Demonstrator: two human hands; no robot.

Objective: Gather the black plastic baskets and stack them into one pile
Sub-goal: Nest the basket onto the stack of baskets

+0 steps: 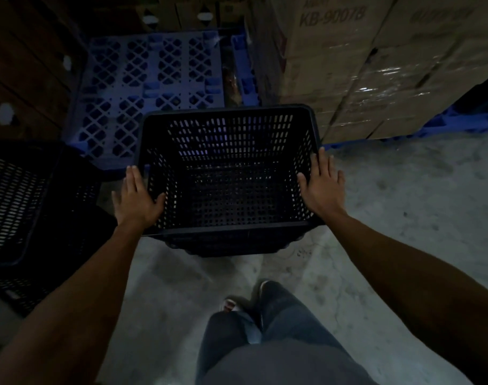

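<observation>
I see a black basket (229,173) in the middle, w/ its open top facing me. My left hand (136,198) is on its left side: fingers flat on the outside, thumb hooked over the rim to the inside. My right hand (321,184) is on its right side the same way, thumb inside. So both hands are clamped on the basket, one per side, well apart from each other. Can't tell if the basket sits on the floor (389,218) or is held just above it.

A 2nd black basket (23,201) is at the far left, near the first one but not touching it. It's v dark there, can't tell if it's one basket or more.

Behind the baskets lies a blue pallet (154,87), flat & low. To the right stand big cardboard boxes (376,65) in shiny wrap. My legs (265,329) in dark pants show at the bottom
</observation>
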